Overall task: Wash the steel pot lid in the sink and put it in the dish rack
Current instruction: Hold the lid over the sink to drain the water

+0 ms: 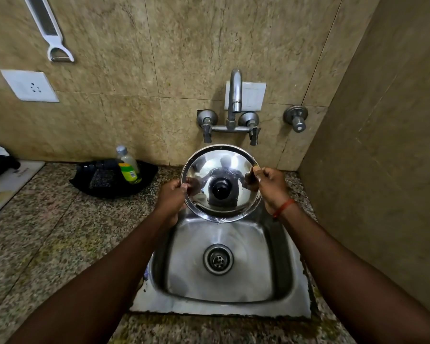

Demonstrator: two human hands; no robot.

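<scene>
The steel pot lid (215, 165) is round and mirror-bright, with a black knob at its centre facing me. It is held tilted up over the far end of the steel sink (233, 281), just below the tap (235, 95). My left hand (171, 197) grips its left rim and my right hand (268, 184) pinches its right rim. No water runs from the tap. The sink basin is bare, with the drain (218, 259) in the middle. No dish rack is in view.
A black tray (102, 180) holding a dish soap bottle (129, 166) sits on the granite counter to the left of the sink. A wall socket (30, 85) and a hanging peeler (52, 36) are at upper left. A tiled side wall (382, 145) closes in the right.
</scene>
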